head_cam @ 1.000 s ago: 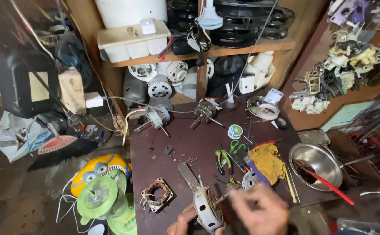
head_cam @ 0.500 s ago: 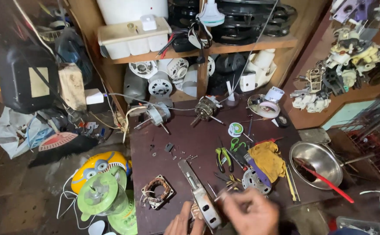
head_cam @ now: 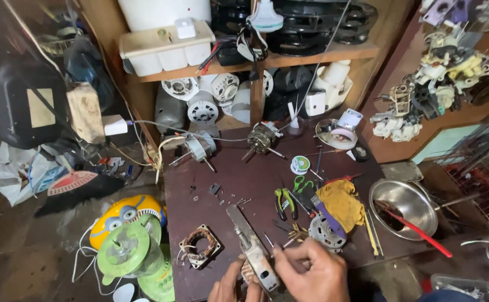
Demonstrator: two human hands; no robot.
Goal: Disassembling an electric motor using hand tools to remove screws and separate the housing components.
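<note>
At the bottom centre of the frame, on the worktop (head_cam: 227, 168), the long grey metal tool (head_cam: 251, 246) looks stiff and heavy, best gripped mid-body; left hand (head_cam: 230, 282) steadies its lower end, right hand (head_cam: 314, 268) pinches beside it.

The left hand (head_cam: 230, 285) is cut off by the bottom edge, its fingers tucked under the metal tool (head_cam: 253, 249). The screws (head_cam: 241, 200) on the desk (head_cam: 200, 184) are too small to tell apart.
</note>
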